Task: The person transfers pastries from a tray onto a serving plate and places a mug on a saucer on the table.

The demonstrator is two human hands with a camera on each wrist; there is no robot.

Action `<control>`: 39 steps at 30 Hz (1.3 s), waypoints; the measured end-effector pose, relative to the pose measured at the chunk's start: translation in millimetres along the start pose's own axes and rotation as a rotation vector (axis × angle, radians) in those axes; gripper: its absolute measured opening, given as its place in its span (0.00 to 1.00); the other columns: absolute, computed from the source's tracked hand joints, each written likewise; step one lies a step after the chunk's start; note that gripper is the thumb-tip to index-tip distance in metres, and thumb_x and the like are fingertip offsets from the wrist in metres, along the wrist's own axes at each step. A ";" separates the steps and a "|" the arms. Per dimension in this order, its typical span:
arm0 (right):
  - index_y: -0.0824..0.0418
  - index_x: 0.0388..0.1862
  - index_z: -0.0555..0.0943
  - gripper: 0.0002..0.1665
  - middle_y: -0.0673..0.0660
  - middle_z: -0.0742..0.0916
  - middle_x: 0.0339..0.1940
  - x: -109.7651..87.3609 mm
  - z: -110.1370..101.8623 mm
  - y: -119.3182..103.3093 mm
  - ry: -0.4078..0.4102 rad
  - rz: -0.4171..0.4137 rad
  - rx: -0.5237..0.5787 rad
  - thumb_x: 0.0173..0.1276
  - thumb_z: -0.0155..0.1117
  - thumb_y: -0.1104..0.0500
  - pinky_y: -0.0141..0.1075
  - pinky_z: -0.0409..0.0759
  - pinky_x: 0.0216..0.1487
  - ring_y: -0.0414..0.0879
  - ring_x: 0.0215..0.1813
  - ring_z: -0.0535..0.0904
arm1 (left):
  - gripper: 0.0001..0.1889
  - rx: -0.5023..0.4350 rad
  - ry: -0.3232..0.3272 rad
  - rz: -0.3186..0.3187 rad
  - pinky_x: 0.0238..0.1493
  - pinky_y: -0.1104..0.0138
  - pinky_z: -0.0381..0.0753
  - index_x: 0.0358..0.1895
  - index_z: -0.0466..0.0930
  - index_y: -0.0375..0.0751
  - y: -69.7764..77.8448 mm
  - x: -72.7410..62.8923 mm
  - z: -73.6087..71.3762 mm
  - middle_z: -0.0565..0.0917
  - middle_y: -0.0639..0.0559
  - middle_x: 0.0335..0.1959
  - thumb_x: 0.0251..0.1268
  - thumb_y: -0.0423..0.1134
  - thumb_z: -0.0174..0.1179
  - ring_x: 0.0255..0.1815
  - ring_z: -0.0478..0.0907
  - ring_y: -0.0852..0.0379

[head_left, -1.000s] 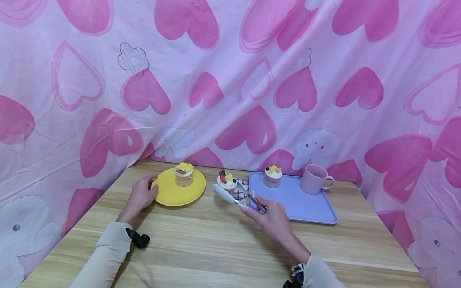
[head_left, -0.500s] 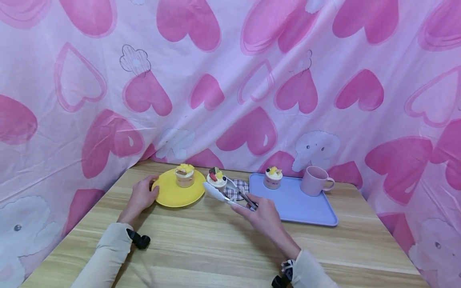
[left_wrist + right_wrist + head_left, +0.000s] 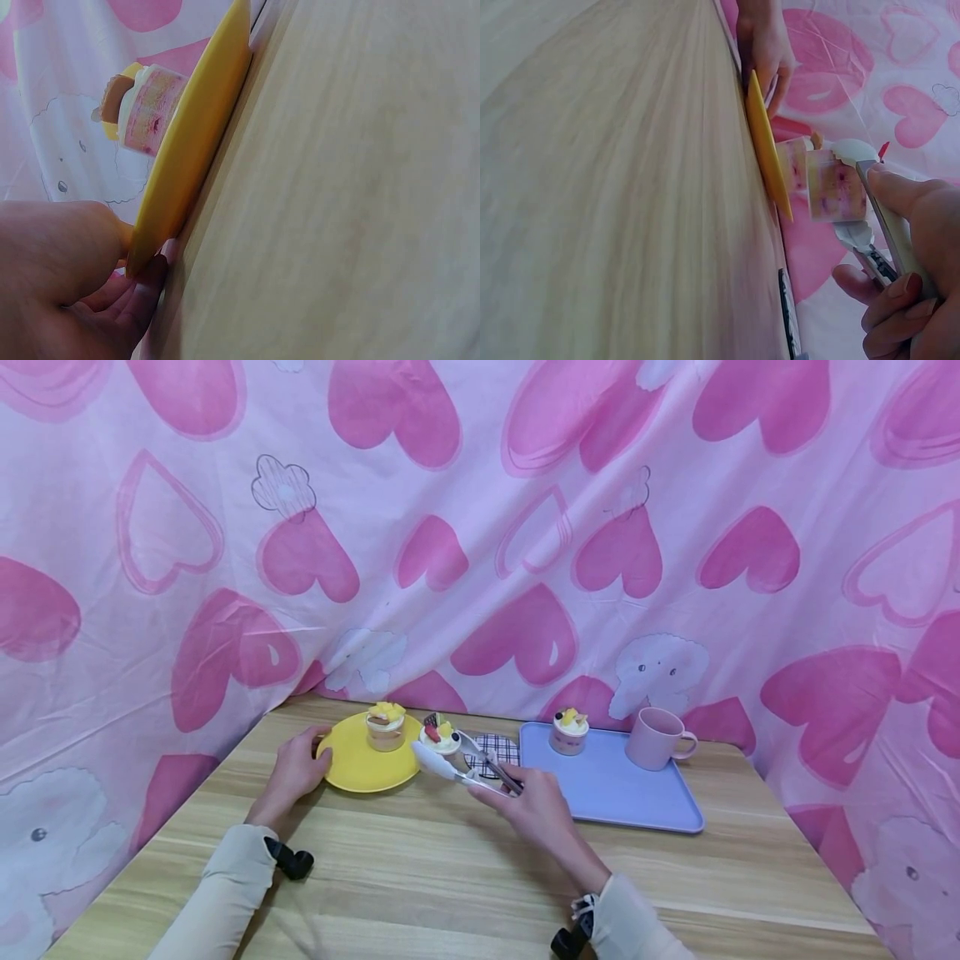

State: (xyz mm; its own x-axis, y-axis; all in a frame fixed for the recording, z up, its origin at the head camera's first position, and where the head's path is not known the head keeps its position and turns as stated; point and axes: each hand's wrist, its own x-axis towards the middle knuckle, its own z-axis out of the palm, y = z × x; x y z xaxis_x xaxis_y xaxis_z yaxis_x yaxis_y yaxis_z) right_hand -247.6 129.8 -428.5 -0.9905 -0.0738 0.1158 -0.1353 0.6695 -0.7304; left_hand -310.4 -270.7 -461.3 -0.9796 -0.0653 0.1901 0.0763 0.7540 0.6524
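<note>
My left hand pinches the left rim of a yellow plate, thumb over the edge and fingers curled beneath it in the left wrist view. On the plate stands a clear dessert cup topped with yellow fruit. My right hand grips metal tongs with white tips. Between those tips is a second dessert cup, held off the table, its top bearing cream, strawberry and a blueberry. This cup is close by the plate's right edge in the head view.
A black-and-white plaid coaster lies just beyond the tongs. To the right, a lavender-blue tray carries a third dessert cup and a pink mug. A heart-patterned pink cloth hangs behind the wooden table.
My right hand has carried the tongs and the gripped dessert cup leftward, from in front of the coaster to the plate's right edge. The left hand has stayed on the plate's rim.
</note>
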 end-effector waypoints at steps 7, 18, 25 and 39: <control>0.52 0.73 0.83 0.55 0.46 0.66 0.21 4.9 10.6 -8.8 -0.026 -0.025 0.007 0.54 0.79 0.22 0.29 0.59 0.18 0.40 0.21 0.62 | 0.26 0.012 0.007 0.001 0.73 0.36 0.77 0.76 0.70 0.25 -0.9 -0.3 -0.9 0.79 0.22 0.68 0.80 0.33 0.54 0.70 0.77 0.28; 0.53 0.76 0.81 0.53 0.48 0.69 0.22 5.5 18.3 -14.2 -0.019 -0.049 0.002 0.59 0.77 0.24 0.30 0.61 0.18 0.42 0.23 0.65 | 0.27 0.012 -0.008 0.009 0.74 0.36 0.76 0.77 0.69 0.25 4.4 1.5 -2.2 0.78 0.22 0.70 0.81 0.33 0.54 0.71 0.77 0.28; 0.51 0.74 0.82 0.52 0.51 0.82 0.30 10.3 24.0 -15.3 -0.012 -0.025 -0.001 0.59 0.76 0.22 0.32 0.68 0.21 0.45 0.28 0.73 | 0.26 0.011 -0.002 0.011 0.73 0.36 0.77 0.76 0.69 0.25 3.5 0.0 -2.1 0.79 0.23 0.69 0.81 0.33 0.54 0.70 0.77 0.28; 0.50 0.75 0.82 0.52 0.48 0.74 0.23 14.8 40.0 -21.6 0.004 -0.055 -0.007 0.59 0.75 0.22 0.33 0.70 0.21 0.44 0.28 0.72 | 0.27 0.009 -0.007 0.001 0.74 0.37 0.76 0.77 0.69 0.25 0.5 -0.9 -1.5 0.78 0.23 0.70 0.81 0.34 0.54 0.72 0.76 0.28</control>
State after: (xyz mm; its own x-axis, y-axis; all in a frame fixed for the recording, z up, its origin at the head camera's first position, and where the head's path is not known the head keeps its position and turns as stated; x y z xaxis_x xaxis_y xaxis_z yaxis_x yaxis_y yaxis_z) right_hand -260.3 84.7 -437.9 -0.9815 -0.1073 0.1586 -0.1893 0.6699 -0.7179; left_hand -309.2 -271.2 -460.0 -0.9808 -0.0598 0.1859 0.0760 0.7598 0.6457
